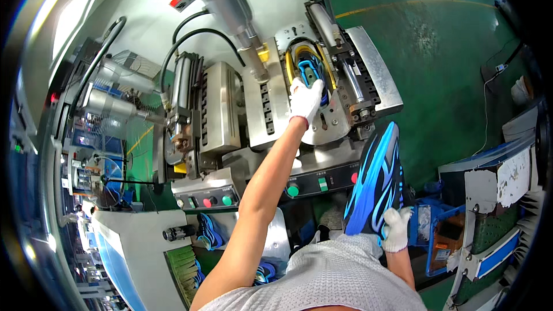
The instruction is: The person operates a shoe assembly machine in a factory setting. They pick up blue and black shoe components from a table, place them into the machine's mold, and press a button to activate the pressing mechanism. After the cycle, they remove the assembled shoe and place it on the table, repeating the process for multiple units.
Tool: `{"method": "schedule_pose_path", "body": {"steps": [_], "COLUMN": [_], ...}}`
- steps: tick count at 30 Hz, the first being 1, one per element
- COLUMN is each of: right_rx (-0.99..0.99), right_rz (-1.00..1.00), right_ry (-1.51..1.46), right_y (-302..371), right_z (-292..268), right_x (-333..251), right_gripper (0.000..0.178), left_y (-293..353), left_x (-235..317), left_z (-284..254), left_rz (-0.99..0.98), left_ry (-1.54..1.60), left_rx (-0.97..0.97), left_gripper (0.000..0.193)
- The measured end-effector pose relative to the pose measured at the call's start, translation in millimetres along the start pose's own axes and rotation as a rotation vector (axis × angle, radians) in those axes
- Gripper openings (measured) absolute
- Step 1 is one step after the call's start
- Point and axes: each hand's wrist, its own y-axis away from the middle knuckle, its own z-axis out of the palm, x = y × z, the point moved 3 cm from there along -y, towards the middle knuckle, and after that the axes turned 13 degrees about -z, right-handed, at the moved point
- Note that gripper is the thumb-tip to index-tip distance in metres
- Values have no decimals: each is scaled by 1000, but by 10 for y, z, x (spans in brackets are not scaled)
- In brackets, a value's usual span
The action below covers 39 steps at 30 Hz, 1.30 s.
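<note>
My left hand (306,101), in a white glove, reaches forward into a metal press. Its fingers close on the near end of a blue-and-black shoe (311,69) seated between yellow pads (290,69). The hand partly hides that shoe. Low on the right, my right hand (396,230), also gloved in white, grips the near end of a second shoe (374,181). This one is held up with its blue, black and white patterned sole in view and its other end pointing toward the press. Some of the right fingers are hard to make out.
A control panel (311,184) with green and red buttons runs along the press front. A metal cylinder (222,0) hangs above. More shoes (212,231) lie low on the left beside a green brush-like mat (183,270). On the right stand a blue crate (443,236) and a cabinet (512,178).
</note>
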Motion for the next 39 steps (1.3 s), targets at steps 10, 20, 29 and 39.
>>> {"method": "schedule_pose_path", "body": {"steps": [10,20,29,39], "right_rx": [-377,-350,-386,-685], "right_rz": [-775,-65,-806,-709], "right_ry": [1073,631,1591,1595], "right_y": [-1,-1421,-3601,-3884], "right_z": [-419,1685,3512,3537], "right_x": [-56,-709,1055,978], "right_gripper": [24,47,55,69], "left_y": [-1148,1030,3083,3309], "left_x": [-46,-979,-2847,-5282], "left_z": [222,-1628,-2155,-1304], "left_rz": [-90,-31,-430,-1041], "left_ry": [-19,264,72,34], "left_rx": [-159,-209,-309,259], "left_gripper": [31,61,86,87]}}
